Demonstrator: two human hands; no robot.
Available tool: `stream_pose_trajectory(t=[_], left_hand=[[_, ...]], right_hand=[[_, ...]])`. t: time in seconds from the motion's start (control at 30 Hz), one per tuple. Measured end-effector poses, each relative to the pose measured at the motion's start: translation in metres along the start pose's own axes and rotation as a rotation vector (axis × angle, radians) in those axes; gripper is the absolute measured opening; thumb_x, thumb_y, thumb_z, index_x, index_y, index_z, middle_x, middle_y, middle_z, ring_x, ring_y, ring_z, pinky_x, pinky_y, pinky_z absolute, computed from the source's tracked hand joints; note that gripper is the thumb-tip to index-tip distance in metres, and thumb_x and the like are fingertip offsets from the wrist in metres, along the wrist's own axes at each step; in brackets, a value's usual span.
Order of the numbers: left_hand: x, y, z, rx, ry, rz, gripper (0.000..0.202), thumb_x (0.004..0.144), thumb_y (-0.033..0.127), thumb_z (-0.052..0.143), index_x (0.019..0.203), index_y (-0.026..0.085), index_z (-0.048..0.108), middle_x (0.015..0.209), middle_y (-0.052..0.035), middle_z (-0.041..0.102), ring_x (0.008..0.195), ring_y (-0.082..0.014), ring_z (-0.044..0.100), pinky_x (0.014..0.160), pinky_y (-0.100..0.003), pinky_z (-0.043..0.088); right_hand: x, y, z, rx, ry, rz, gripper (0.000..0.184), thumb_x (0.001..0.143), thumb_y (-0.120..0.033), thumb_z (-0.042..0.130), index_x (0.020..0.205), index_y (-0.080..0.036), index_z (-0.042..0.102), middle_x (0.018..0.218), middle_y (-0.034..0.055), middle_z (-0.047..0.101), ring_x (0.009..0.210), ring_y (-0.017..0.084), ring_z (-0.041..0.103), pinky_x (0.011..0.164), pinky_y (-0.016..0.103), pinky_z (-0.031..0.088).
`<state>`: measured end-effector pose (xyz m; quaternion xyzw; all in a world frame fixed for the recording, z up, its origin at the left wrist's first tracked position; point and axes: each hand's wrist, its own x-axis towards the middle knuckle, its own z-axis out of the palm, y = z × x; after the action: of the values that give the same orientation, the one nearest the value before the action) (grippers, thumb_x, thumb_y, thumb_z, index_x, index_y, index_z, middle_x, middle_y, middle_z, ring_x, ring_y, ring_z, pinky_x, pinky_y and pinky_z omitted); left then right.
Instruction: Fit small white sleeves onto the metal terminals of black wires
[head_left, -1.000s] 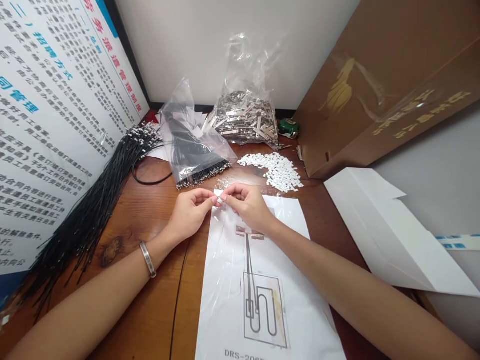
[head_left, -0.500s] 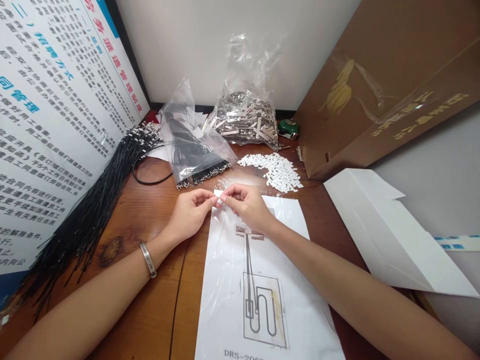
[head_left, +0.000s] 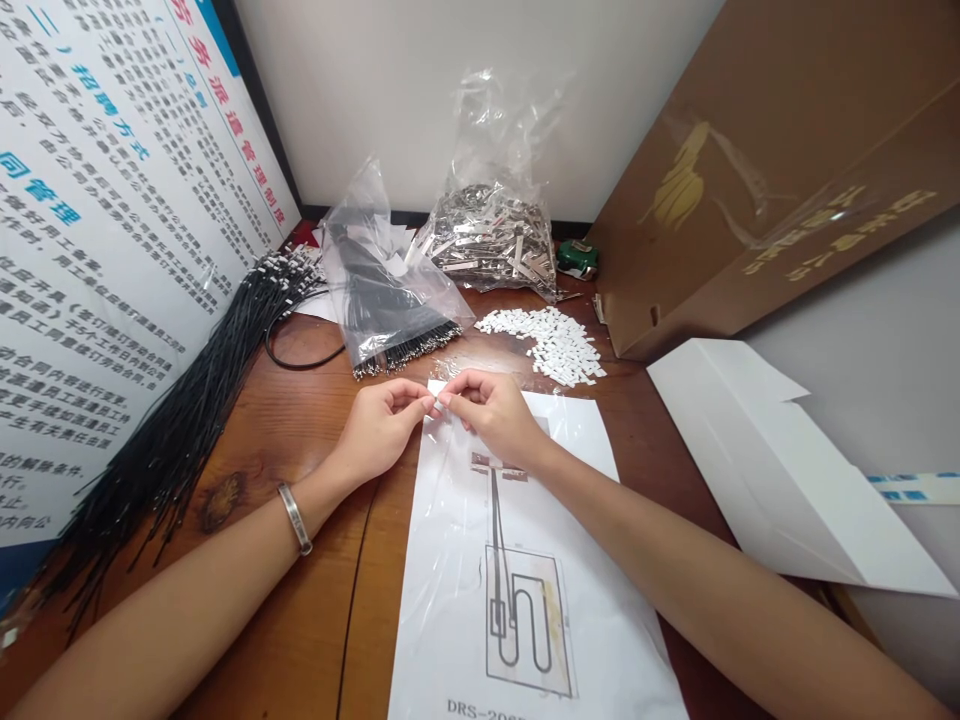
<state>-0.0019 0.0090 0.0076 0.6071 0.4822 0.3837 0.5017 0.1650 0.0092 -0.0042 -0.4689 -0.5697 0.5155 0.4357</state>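
Observation:
My left hand (head_left: 386, 425) and my right hand (head_left: 491, 410) meet fingertip to fingertip over the top of a printed sheet (head_left: 450, 600). Both are closed in a pinch, thumb against forefinger. A tiny white piece (head_left: 439, 404) shows between the fingertips; most of it is hidden, so its shape is unclear. Just beyond my right hand lies a heap of small white plastic pieces (head_left: 566, 345). The sheet, under clear plastic, carries a line drawing of a looped cable and the letters DRS.
Black cables with white ends (head_left: 247, 340) lie in a bundle at left. Behind my hands are a clear bag of black cables (head_left: 390, 310) and a bag of metal strips (head_left: 495, 240). A brown box (head_left: 720, 200) and folded white card (head_left: 772, 470) stand at right.
Both hands stay in nearly the same place, fingertips together. Only a very slight shift of the fingers and of the view shows.

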Motion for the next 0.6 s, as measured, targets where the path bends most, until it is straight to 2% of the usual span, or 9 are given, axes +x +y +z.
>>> stream_pose_trajectory(t=[0.33,0.43,0.5,0.53,0.57,0.6], left_hand=[[0.001,0.002,0.001,-0.028,0.035,0.020,0.018,0.076,0.032,0.067,0.076,0.015,0.066,0.075,-0.0049,0.072,0.072,-0.0165,0.066,0.071,-0.027,0.050],[0.001,0.004,0.001,-0.035,0.055,0.027,0.019,0.076,0.034,0.067,0.077,0.015,0.065,0.075,-0.0047,0.072,0.073,-0.0164,0.066,0.071,-0.027,0.050],[0.001,0.005,0.001,-0.032,0.067,0.030,0.019,0.077,0.034,0.066,0.076,0.016,0.065,0.074,-0.0045,0.072,0.072,-0.0162,0.065,0.069,-0.027,0.050],[0.001,0.006,0.001,-0.030,0.074,0.033,0.018,0.076,0.034,0.066,0.075,0.016,0.065,0.074,-0.0043,0.072,0.071,-0.0162,0.065,0.069,-0.027,0.050],[0.001,0.006,0.001,-0.026,0.085,0.035,0.018,0.076,0.034,0.066,0.074,0.016,0.065,0.073,-0.0042,0.072,0.070,-0.0163,0.065,0.068,-0.027,0.049],[0.001,0.007,0.001,-0.023,0.096,0.036,0.018,0.076,0.033,0.066,0.074,0.016,0.065,0.073,-0.0042,0.072,0.069,-0.0163,0.064,0.067,-0.027,0.049]], right_hand=[[0.001,-0.002,0.001,0.050,0.041,0.023,0.021,0.073,-0.037,0.068,0.074,-0.016,0.064,0.063,0.0015,0.062,0.048,0.009,0.043,0.045,0.025,0.031],[0.004,-0.006,0.001,0.132,0.155,-0.008,0.020,0.072,-0.036,0.069,0.078,-0.017,0.064,0.065,-0.0002,0.058,0.050,0.009,0.042,0.045,0.025,0.030],[-0.003,-0.021,0.004,0.254,0.233,-0.065,0.017,0.071,-0.032,0.069,0.079,-0.019,0.061,0.068,-0.0014,0.056,0.050,0.007,0.039,0.045,0.024,0.030],[-0.011,-0.034,0.006,0.345,0.218,-0.099,0.015,0.071,-0.030,0.068,0.078,-0.019,0.059,0.068,-0.0020,0.056,0.049,0.007,0.038,0.046,0.024,0.031],[-0.021,-0.050,0.008,0.435,0.101,-0.110,0.014,0.072,-0.029,0.067,0.077,-0.020,0.057,0.070,-0.0020,0.057,0.049,0.007,0.039,0.046,0.023,0.033],[-0.034,-0.067,0.011,0.525,-0.074,-0.106,0.015,0.072,-0.029,0.067,0.079,-0.022,0.055,0.073,-0.0016,0.060,0.049,0.007,0.042,0.046,0.023,0.035]])
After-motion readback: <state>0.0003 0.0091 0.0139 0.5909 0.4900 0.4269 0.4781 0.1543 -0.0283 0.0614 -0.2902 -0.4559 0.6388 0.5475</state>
